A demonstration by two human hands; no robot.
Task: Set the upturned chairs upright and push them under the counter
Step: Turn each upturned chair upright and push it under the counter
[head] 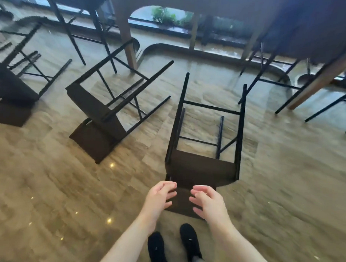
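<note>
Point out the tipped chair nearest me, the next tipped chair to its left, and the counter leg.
Nearest chair (201, 167): head view, seat underside.
Next tipped chair (97, 107): head view, seat underside.
Counter leg (126, 35): head view, mid-post.

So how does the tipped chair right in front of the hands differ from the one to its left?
The near chair lies square to the person, legs pointing straight away; the left chair lies skewed, legs angled up and to the right. Both open hands, left hand and right hand, hover over the near chair's backrest, while nobody is near the left chair. Both are dark, black-legged chairs tipped over on the floor.
</note>
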